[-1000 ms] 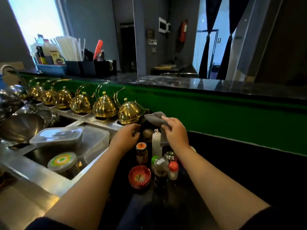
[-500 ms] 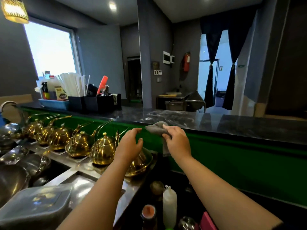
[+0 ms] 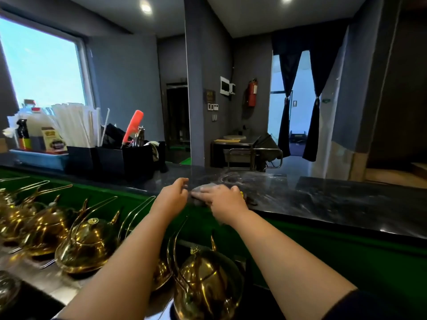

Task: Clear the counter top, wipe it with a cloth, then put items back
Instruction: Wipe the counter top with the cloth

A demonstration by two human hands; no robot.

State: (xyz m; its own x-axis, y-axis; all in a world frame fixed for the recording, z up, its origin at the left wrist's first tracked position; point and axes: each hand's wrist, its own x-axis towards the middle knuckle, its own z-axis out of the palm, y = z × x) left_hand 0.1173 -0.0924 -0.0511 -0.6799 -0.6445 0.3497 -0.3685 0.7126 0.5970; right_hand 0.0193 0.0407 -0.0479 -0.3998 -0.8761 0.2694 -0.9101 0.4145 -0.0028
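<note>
**Cloth flat on the dark counter, both of your hands at its near edge**

While you lean over the row of pots, the dark counter top (image 3: 323,199) runs across the middle of the frame from left to right, with a green front panel (image 3: 323,250) below it. Along the lower left stand the brass teapots (image 3: 85,248), lined up on a steel surface, the nearest one under your forearms at the bottom centre. At the left end of the counter sit black holders (image 3: 111,158) with white straws (image 3: 74,125) and an orange-handled tool (image 3: 132,125), and just left of them a blue tray (image 3: 39,158) carrying bottles. A red fire extinguisher (image 3: 252,92) hangs on the grey wall at upper centre.

Your right hand (image 3: 225,199) lies on the grey cloth (image 3: 203,189) with fingers stretched flat, pressing it onto the counter near its front edge at the centre of the frame. The hand is blurred, so finer detail of the fingers cannot be told. Your left hand (image 3: 172,196) hovers just left of the cloth, fingers loosely bent, holding nothing; whether its fingertips touch the cloth's edge cannot be told.
</note>
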